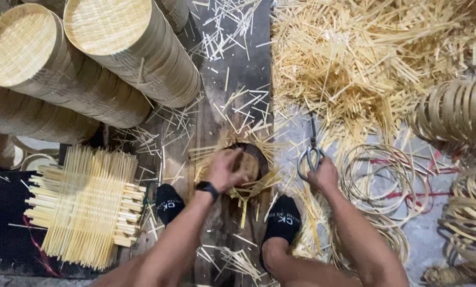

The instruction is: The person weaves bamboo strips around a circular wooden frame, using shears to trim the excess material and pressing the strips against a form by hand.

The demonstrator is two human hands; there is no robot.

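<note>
My left hand point(224, 171), with a black watch on the wrist, presses down on a small round woven bamboo basket point(251, 162) that sits on a dark wooden plank between my feet. Loose strip ends stick out around the basket's rim. My right hand point(323, 174) grips the handles of a pair of metal scissors point(311, 149), whose blades point away from me over the floor to the right of the basket. My feet in black socks point(280, 218) rest on either side of the plank.
Stacks of finished round baskets point(115, 48) lie at the upper left. A square woven bamboo mat point(86, 204) lies at the left. A heap of cut strips point(371, 53) fills the upper right. Bamboo hoops point(456, 111) and thin rings point(379, 178) lie at the right.
</note>
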